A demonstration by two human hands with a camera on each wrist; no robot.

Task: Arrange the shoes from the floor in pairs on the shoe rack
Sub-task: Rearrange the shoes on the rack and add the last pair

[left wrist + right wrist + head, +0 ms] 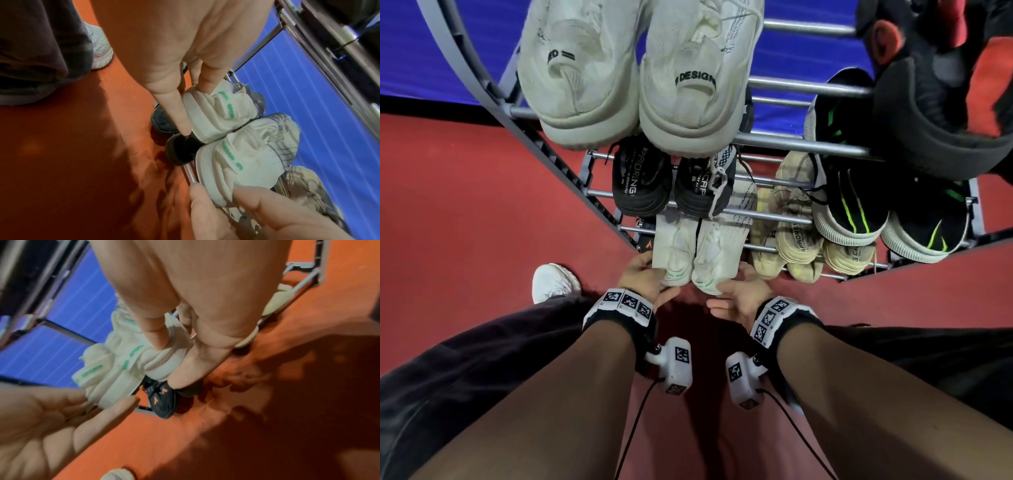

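While I am crouching at the shoe rack (808,89), my left hand (643,275) is touching the heel of the left white sneaker (674,255) at the rack's lower front rail, its fingers (174,104) lying straight along the sole, gripping nothing. Just right of it, touching it, the right white sneaker (717,260) is resting on the same rail. My right hand (743,296) is pressing that heel with relaxed, uncurled fingers (191,368). Under the rail a black shoe (162,400) with orange marks is lying. Further right along the rack, a beige pair (799,246) is sitting beside the white pair.
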